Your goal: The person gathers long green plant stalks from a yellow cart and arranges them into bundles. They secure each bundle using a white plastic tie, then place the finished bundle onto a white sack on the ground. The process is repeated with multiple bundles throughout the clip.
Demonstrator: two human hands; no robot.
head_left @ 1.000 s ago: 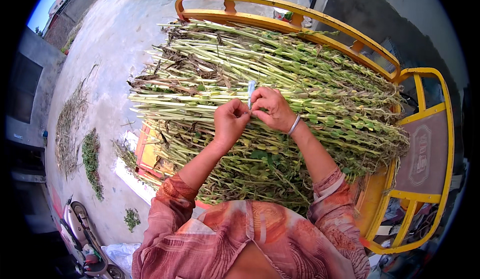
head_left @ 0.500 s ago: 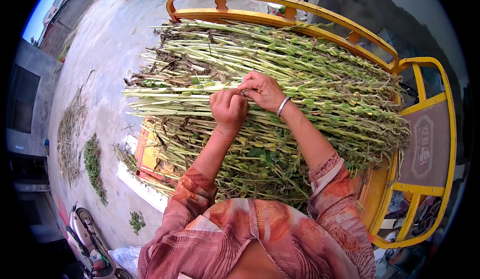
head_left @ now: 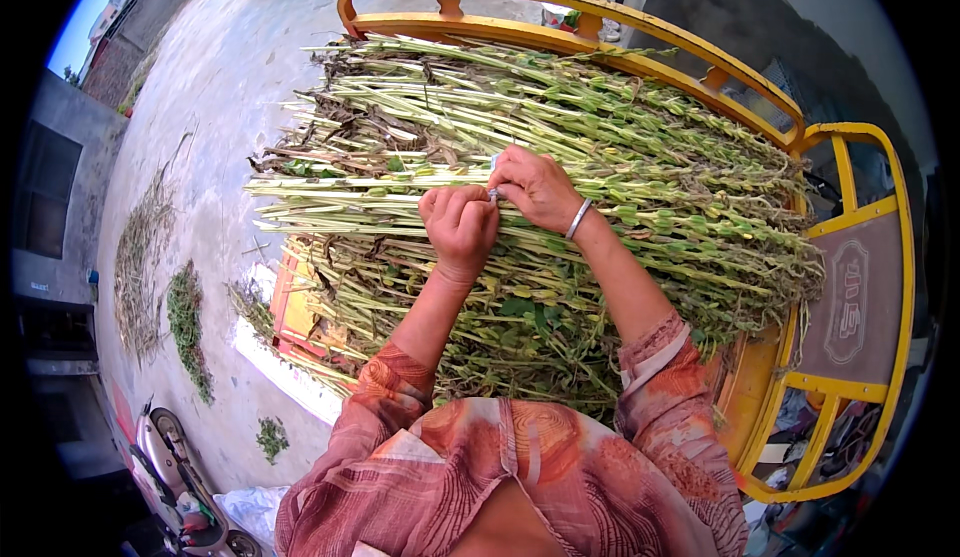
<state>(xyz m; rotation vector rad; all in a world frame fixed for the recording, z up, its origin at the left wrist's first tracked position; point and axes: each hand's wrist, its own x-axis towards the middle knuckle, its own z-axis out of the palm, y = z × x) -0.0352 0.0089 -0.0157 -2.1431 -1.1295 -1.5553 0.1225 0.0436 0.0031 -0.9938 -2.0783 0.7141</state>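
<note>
My left hand (head_left: 460, 225) and my right hand (head_left: 541, 193) meet above a large pile of cut plant stalks (head_left: 370, 202). The left is curled into a fist with its thumb side towards the right hand. On the right, thumb and fingers are pinched together, with a bracelet at the wrist. A small pale grey strip (head_left: 493, 194) shows between the two hands; most of it is hidden by the fingers. Bare pale stalk ends lie to the left, and green seed pods (head_left: 640, 172) run along the stalks to the right.
The stalks lie on a yellow cart bed with a rail (head_left: 580, 29) at the back and a yellow-framed panel (head_left: 855, 292) at the right. A plant heap (head_left: 187, 332) and dry stalks (head_left: 140, 267) lie on concrete at left. A scooter (head_left: 175, 467) stands lower left.
My hands stay pinched together at nearly the same spot. The right has shifted slightly right, and more of the pale strip shows between them.
</note>
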